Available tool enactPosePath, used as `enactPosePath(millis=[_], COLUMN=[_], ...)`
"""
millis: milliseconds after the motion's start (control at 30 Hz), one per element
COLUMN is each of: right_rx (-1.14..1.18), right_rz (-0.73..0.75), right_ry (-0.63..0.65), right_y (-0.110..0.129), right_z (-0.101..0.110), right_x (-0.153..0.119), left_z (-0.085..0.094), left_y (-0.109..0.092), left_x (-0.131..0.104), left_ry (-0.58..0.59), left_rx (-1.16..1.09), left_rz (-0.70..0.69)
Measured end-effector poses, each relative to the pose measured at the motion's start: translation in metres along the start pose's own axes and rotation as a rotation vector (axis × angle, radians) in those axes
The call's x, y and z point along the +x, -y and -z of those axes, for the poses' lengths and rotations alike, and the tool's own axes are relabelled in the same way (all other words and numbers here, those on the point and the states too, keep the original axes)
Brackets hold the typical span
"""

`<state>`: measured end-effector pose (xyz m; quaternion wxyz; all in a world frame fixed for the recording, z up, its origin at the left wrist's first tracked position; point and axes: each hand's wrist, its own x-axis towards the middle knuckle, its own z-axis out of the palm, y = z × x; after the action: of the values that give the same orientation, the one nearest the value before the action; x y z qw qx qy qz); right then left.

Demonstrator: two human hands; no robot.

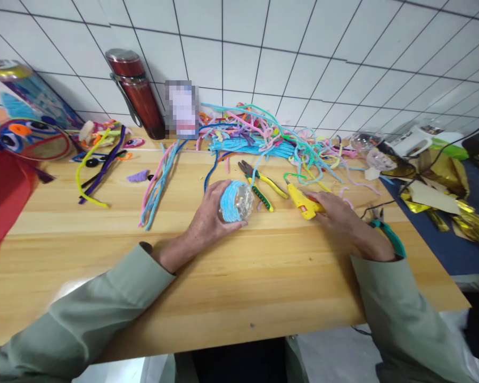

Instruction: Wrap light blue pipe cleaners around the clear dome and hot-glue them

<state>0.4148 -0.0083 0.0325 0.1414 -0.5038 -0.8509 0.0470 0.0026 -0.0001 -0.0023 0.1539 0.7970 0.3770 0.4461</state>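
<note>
My left hand is wrapped round a clear plastic ball, part of which is covered with coils of light blue pipe cleaner. A loose end of the pipe cleaner rises from the ball toward the heap behind. In my right hand is a yellow hot glue gun, its nozzle pointing away and to the left. Between the ball and the glue gun lie pliers with yellow and green handles. The fingers of my right hand are partly hidden behind the gun.
A tangled heap of coloured pipe cleaners lies along the tiled wall. At the back left stand a red thermos and a tall can. Teal-handled pliers lie beside my right wrist. Gold foil is at the far right.
</note>
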Motion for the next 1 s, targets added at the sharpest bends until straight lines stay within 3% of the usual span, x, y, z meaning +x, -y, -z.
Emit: enactPosePath(millis=[367,500,600,767,900,1000], right_rx=[-0.006,-0.051,-0.009,0.103,0.202,0.293], right_rz=[-0.033,-0.091,-0.058,0.036,0.099,0.151], right_ry=[0.089,-0.037,-0.199,-0.257,-0.248,-0.236], right_y=[-0.013,-0.006,0.022,0.100,0.152,0.180], right_z=[-0.007,-0.005,0.006,0.027,0.023,0.010], right_x=[-0.002,0.003,0.010,0.034,0.056,0.055], left_z=[-0.001,-0.002,-0.002,-0.002,-0.001,0.001], left_y=[0.000,0.000,-0.002,-0.002,-0.001,0.000], left_x=[0.001,0.002,0.003,0.006,0.009,0.011], left_ry=[0.007,0.029,0.057,0.077,0.091,0.121], left_rx=[0.019,0.032,0.018,0.005,-0.045,-0.056], left_rz=[-0.017,-0.007,0.003,0.039,0.069,0.059])
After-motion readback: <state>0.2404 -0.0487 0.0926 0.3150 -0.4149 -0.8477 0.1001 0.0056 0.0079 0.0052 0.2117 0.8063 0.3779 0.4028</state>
